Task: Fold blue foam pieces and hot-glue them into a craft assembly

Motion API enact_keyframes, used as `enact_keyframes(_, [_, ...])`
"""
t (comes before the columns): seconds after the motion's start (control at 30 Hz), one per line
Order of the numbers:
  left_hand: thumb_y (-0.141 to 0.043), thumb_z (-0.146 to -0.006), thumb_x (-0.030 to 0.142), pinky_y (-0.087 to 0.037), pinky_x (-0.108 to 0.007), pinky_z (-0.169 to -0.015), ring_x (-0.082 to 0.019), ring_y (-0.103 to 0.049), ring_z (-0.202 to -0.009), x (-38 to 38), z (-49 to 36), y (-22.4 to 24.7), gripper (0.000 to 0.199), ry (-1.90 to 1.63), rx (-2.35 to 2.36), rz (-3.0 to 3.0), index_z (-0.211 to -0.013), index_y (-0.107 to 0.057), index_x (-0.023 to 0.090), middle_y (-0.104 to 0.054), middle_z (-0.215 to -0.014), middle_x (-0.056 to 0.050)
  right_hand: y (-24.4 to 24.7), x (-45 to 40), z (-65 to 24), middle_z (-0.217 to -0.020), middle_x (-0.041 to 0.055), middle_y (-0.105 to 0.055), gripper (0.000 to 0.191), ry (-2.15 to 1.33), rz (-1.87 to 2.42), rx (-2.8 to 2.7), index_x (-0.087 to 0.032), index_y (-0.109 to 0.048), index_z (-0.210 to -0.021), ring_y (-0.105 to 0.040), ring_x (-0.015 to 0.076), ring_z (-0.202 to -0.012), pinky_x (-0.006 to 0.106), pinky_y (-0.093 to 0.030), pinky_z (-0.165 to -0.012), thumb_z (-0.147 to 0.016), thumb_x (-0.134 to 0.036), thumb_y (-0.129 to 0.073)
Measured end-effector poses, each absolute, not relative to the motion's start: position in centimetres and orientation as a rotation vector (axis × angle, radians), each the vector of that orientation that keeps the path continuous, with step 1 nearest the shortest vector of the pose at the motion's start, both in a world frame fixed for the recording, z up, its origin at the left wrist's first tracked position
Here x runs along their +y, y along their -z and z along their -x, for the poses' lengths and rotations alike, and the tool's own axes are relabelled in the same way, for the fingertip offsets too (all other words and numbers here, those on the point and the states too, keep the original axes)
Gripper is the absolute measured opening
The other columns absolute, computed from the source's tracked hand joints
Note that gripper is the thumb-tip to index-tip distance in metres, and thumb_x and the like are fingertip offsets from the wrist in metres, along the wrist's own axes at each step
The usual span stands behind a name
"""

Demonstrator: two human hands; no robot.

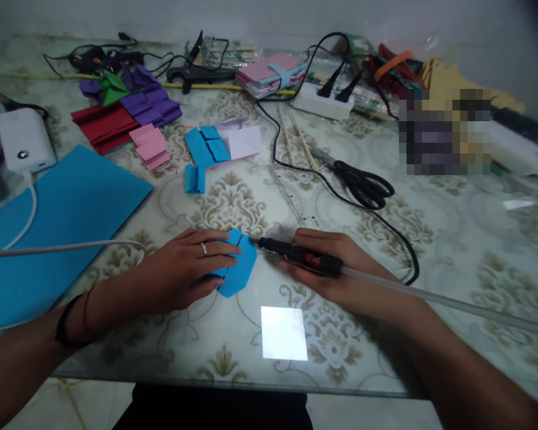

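A small blue folded paper piece (pixel 241 269) with cut corners and a dark line across it lies in front of me. My left hand (pixel 201 257) rests over its left part, fingers stretched out flat, thumb by the lower edge. My right hand (pixel 327 257) is wrapped round a black hot glue gun (pixel 302 255). Its nozzle points left, at the paper's upper right edge; whether it touches cannot be told. From the back of the gun a long translucent glue stick (pixel 430 297) runs right over my forearm.
Black scissors (pixel 358 179), wooden sticks (pixel 302 140) and a clear ruler (pixel 296 197) lie beyond my right hand, near a looping black cord (pixel 273 146). Folded papers (pixel 150 107), a power strip (pixel 325 103), a blue sheet (pixel 85 209) and a white power bank (pixel 26 140) lie around.
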State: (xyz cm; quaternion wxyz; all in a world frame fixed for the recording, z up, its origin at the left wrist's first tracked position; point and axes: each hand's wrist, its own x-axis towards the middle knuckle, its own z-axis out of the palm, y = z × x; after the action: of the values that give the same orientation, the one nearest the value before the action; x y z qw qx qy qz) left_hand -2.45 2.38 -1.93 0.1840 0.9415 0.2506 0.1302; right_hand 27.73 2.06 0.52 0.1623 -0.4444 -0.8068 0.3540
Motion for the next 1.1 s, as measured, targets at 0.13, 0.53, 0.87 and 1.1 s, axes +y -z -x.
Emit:
enact_keyframes(0.13, [-0.062, -0.101, 0.020, -0.048, -0.051, -0.116, -0.030, -0.059, -0.138, 2.3, 2.4, 1.8, 0.026, -0.367, 0.696, -2.662, -0.127, -0.067, 0.018, -0.074, -0.134, -0.008, -0.6, 2.1, -27.8, -0.072, 0.0006, -0.058, 0.027, -1.026, 1.265, -2.306, -0.021, -0.059, -0.075, -0.056, 0.0143, -0.063, 0.027, -0.042, -0.059, -0.100, -0.032, -0.063])
enact_keyframes(0.53, [-0.060, -0.101, 0.020, -0.047, -0.049, -0.115, -0.030, -0.058, -0.139, 2.4, 2.4, 1.9, 0.027, -0.392, 0.680, -2.674, -0.128, -0.067, 0.019, -0.073, -0.136, -0.008, -1.4, 1.9, -28.9, -0.069, -0.0017, -0.054, 0.027, -1.080, 1.135, -2.380, -0.022, -0.056, -0.075, -0.051, 0.0129, -0.059, 0.028, -0.041, -0.056, -0.099, -0.029, -0.065])
enact_keyframes(0.87, [-0.062, -0.100, 0.020, -0.047, -0.050, -0.116, -0.030, -0.058, -0.139, 2.4, 2.3, 1.9, 0.028, -0.376, 0.708, -2.636, -0.127, -0.068, 0.020, -0.074, -0.136, -0.007, -0.6, 1.9, -27.5, -0.069, -0.0018, -0.050, 0.031, -1.020, 1.098, -2.385, -0.022, -0.049, -0.072, -0.050, 0.0139, -0.063, 0.029, -0.040, -0.058, -0.101, -0.028, -0.060])
enact_keyframes(1.1, [-0.058, -0.101, 0.021, -0.048, -0.050, -0.113, -0.031, -0.059, -0.137, 2.4, 2.3, 1.8, 0.026, -0.379, 0.696, -2.684, -0.126, -0.066, 0.020, -0.073, -0.137, -0.007, 0.3, 1.5, -27.0, -0.073, -0.0011, -0.050, 0.030, -0.938, 1.132, -2.379, -0.021, -0.052, -0.075, -0.050, 0.0140, -0.065, 0.029, -0.039, -0.060, -0.102, -0.031, -0.060])
